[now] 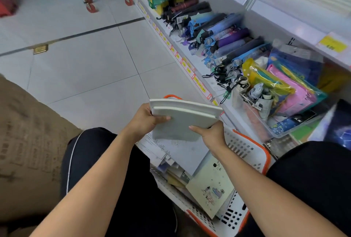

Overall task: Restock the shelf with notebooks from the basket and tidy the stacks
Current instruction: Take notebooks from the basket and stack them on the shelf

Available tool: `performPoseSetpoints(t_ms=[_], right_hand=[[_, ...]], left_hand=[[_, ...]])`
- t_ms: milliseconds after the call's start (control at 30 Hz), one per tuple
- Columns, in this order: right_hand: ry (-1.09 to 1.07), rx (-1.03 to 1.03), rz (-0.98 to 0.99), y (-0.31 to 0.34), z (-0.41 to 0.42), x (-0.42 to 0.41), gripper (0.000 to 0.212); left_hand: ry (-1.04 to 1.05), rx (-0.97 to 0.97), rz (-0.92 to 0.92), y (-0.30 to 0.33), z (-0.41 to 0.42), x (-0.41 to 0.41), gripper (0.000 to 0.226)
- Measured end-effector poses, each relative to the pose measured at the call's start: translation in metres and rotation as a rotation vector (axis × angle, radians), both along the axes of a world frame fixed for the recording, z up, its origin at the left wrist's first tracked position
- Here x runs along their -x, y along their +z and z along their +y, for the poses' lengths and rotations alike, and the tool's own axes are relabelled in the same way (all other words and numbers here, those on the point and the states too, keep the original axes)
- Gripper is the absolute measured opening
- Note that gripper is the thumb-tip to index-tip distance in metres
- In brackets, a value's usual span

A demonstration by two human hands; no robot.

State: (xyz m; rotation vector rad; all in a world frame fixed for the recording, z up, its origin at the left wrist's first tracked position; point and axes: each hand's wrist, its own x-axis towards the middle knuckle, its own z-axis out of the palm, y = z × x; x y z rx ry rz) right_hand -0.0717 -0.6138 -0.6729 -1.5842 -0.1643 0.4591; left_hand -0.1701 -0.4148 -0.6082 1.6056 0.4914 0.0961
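Note:
I hold a small stack of pale grey-green notebooks (182, 118) above the basket, tilted. My left hand (146, 120) grips its left edge, thumb on top. My right hand (210, 134) grips its near right corner, thumb on the cover. Below them, between my knees, stands the white basket with an orange rim (250, 153). In it lie more notebooks, one cream with a small drawing (210, 185), plus white sheets with writing (163, 147). The shelf (199, 61) runs along the right.
The bottom shelf carries a row of folded umbrellas (224, 41), coloured plastic pouches (281, 84) and a clear bin (266, 120). The upper shelf has a yellow price tag (332, 43). Trolley wheels (91, 6) stand far off on the tiled floor. A brown cardboard box (24, 141) sits at my left.

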Motion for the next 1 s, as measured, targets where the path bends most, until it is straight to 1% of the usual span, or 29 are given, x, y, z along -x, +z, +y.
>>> performPoseSetpoints(t_ms=[100, 167, 233, 333, 367, 433, 500, 567, 633, 700, 733, 800, 833, 900, 933, 967, 1000], right_hand=[[0.055, 0.042, 0.027, -0.006, 0.003, 0.002, 0.040], [0.097, 0.048, 0.030, -0.007, 0.003, 0.002, 0.040], [0.120, 0.058, 0.022, -0.003, 0.002, 0.002, 0.036], [0.131, 0.091, -0.043, 0.014, 0.001, -0.004, 0.027], [0.122, 0.085, -0.065, 0.024, -0.001, -0.010, 0.025], [0.119, 0.037, -0.117, 0.056, -0.009, -0.025, 0.026], [0.131, -0.073, -0.147, 0.095, -0.021, -0.038, 0.036], [0.152, -0.180, -0.140, 0.133, -0.035, -0.046, 0.042], [0.105, -0.217, -0.176, 0.167, -0.049, -0.055, 0.042], [0.011, -0.241, -0.245, 0.202, -0.063, -0.070, 0.041], [-0.038, -0.255, -0.270, 0.219, -0.072, -0.079, 0.039], [-0.145, -0.314, -0.262, 0.254, -0.088, -0.096, 0.035], [-0.195, -0.361, -0.227, 0.270, -0.096, -0.105, 0.034], [-0.288, -0.442, -0.134, 0.298, -0.115, -0.126, 0.033], [-0.325, -0.461, -0.101, 0.309, -0.125, -0.137, 0.033], [-0.355, -0.473, -0.077, 0.319, -0.134, -0.150, 0.033], [-0.377, -0.471, -0.060, 0.327, -0.142, -0.162, 0.032]], left_hand=[[0.040, -0.056, 0.069, -0.014, 0.002, 0.004, 0.027], [0.103, -0.099, 0.129, -0.023, -0.002, 0.006, 0.034], [0.146, -0.087, 0.146, -0.031, -0.004, 0.007, 0.040], [0.180, -0.139, 0.132, -0.023, -0.002, 0.004, 0.032], [0.172, -0.128, 0.099, -0.014, -0.002, 0.001, 0.029], [0.163, -0.040, -0.019, 0.017, -0.008, -0.011, 0.025], [0.192, 0.075, -0.132, 0.058, -0.019, -0.032, 0.022], [0.203, 0.146, -0.194, 0.098, -0.031, -0.058, 0.019], [0.157, 0.181, -0.250, 0.136, -0.045, -0.085, 0.017], [0.074, 0.189, -0.292, 0.174, -0.058, -0.115, 0.014], [0.032, 0.165, -0.297, 0.191, -0.063, -0.129, 0.015], [-0.068, 0.081, -0.260, 0.223, -0.070, -0.152, 0.027], [-0.141, 0.012, -0.220, 0.236, -0.073, -0.161, 0.032], [-0.304, -0.095, -0.151, 0.254, -0.084, -0.174, 0.034], [-0.342, -0.082, -0.141, 0.260, -0.093, -0.181, 0.033], [-0.327, -0.016, -0.155, 0.264, -0.103, -0.189, 0.032], [-0.273, 0.094, -0.184, 0.268, -0.115, -0.199, 0.032]])
